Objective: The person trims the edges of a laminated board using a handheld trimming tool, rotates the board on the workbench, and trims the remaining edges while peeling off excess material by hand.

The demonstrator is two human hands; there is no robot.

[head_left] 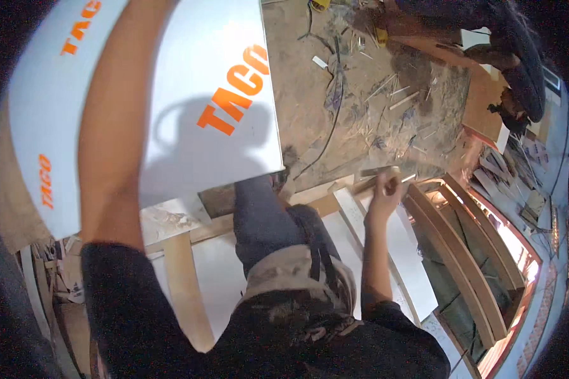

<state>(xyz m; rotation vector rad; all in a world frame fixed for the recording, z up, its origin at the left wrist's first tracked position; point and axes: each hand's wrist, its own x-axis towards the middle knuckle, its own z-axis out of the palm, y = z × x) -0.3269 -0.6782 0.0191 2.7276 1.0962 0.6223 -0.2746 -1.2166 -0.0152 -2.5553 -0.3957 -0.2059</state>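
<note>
A large white board (189, 63) with orange printed lettering fills the upper left. My left forearm (114, 158) stretches up across it, and the left hand itself is cut off beyond the top edge. A shadow falls on the board's lower part. To the right, my right hand (389, 184) is closed like a fist, above the end of a white strip (376, 249). A short bar-like thing shows at its fingers, but I cannot make out its kind. Wooden frame rails (458, 259) lie just right of this hand.
A person (512, 57) bends over at the upper right, by a brown board (485, 95). Wood scraps (404, 101) and a dark cable (330, 136) litter the dirt floor. More offcuts (502, 167) are piled at the right. Wooden pieces (50, 271) stand at the lower left.
</note>
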